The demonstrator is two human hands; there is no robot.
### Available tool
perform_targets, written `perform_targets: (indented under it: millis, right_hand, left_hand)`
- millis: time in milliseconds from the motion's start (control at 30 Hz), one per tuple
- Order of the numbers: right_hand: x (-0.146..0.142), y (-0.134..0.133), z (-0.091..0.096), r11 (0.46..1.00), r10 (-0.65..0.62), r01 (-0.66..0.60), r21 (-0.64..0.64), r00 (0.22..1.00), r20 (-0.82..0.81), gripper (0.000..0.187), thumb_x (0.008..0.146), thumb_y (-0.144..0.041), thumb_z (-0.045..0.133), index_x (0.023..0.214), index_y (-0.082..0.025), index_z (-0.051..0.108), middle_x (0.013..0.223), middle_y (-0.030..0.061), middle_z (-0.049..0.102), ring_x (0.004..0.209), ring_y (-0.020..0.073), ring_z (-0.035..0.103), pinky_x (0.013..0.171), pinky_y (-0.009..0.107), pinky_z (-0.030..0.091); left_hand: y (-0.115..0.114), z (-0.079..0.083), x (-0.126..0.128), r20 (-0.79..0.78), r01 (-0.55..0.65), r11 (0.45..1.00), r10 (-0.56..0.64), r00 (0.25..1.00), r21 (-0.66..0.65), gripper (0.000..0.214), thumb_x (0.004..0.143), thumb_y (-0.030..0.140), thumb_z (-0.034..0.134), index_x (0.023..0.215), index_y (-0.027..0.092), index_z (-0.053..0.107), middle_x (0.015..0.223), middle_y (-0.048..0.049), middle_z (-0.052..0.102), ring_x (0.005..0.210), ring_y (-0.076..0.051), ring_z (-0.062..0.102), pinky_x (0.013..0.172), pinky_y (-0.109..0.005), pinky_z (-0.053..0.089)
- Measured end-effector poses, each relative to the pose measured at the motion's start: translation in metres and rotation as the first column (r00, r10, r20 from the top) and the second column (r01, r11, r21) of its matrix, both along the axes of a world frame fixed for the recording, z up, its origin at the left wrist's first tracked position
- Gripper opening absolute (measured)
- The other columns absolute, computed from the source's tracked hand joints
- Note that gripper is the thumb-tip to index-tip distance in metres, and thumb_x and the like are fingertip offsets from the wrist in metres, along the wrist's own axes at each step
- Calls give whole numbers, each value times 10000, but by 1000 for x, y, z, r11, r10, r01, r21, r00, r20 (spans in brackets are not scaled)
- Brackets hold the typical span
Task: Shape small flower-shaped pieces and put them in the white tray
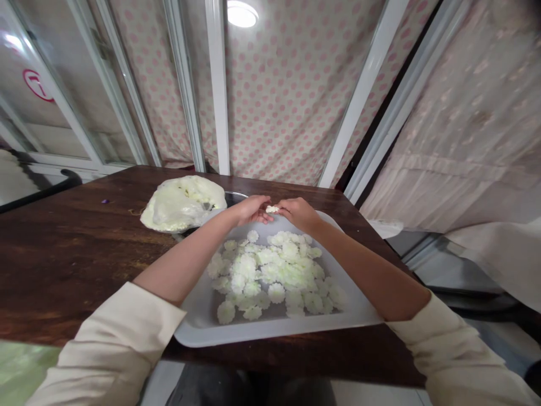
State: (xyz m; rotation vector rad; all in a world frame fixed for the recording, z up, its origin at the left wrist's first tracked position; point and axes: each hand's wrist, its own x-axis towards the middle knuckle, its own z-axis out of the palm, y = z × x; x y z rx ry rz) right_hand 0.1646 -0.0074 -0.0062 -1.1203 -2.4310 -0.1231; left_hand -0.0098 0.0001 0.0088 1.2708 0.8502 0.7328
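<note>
My left hand (249, 210) and right hand (299, 214) pinch a small white piece (272, 209) between them, just above a grey tray (274, 334) of white flower shapes (270, 270). A pale lump (182, 203) sits on the wooden table (63, 254) beyond.

The dark wooden table (71, 254) is giving a hand wide room at the left of the frame, and only a small purple bit (105, 201) is lying there. Nearer the centre, a pale plastic-covered mass (181, 203) on a metal bowl (234, 197) is blocking the way beside the left hand (249, 210). The right hand (300, 214) is meeting it above the white tray (203, 334), where heaped white flower-shaped pieces (274, 270) are filling the middle, and a narrow tray strip is showing along the near edge.
</note>
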Motion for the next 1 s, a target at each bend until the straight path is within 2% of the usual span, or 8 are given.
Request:
perform_targets:
  millis: [200,367,533,633,733,833,1000]
  right_hand:
    - [-4,-5,4,999,10,-9,35,1000,-26,242,833,-297,576,640,-156,539,588,4,566,549,118,488,566,239,317]
    - [-2,-3,3,998,10,-10,59,1000,5,288,825,-327,577,605,-160,491,572,-3,519,551,113,444,555,241,267]
    - [1,0,2,999,-19,19,34,1000,6,294,813,-348,584,612,-158,482,570,-8,498,557,111,427,552,239,255]
    - [1,0,4,998,-56,56,4,998,-38,322,787,-375,606,592,-160,466,547,-17,479,541,103,408,542,236,249]
    - [0,-1,6,999,-42,40,-29,996,-75,329,775,-378,610,583,-162,453,542,-20,470,541,100,404,541,233,252]
    - [-1,-2,7,999,-24,20,-43,995,-93,383,757,-414,613,553,-171,401,515,-31,423,517,91,360,525,238,237]
    - [-1,-4,8,997,31,-38,-67,995,-98,475,725,-505,610,523,-177,332,498,-45,355,503,81,297,518,249,225]
  left_hand:
    - [4,0,-6,-17,19,995,-21,1000,-94,156,847,110,425,738,96,536,610,-34,577,408,-53,473,392,-172,349]
    - [0,4,-9,-2,128,976,-130,991,-179,202,848,210,463,703,96,545,549,-16,524,414,-46,435,367,-153,299]
    - [-2,3,-9,1,206,975,-206,979,-86,45,756,134,584,755,96,561,593,13,496,458,-26,432,405,-136,312]
    - [-2,1,-10,-2,206,976,-207,978,-65,85,744,163,607,740,95,555,612,14,474,460,-19,407,403,-140,291]
    - [-3,1,-10,-59,213,975,-217,974,-69,191,743,247,628,664,107,527,527,53,344,426,-14,311,378,-146,191]
    - [-6,1,-9,-119,273,961,-275,954,-33,310,703,376,677,625,127,509,502,78,247,416,-12,211,387,-169,106]
    - [-5,-1,-8,-221,255,961,-227,949,111,343,643,424,719,620,138,531,494,73,267,426,-20,195,415,-196,100]
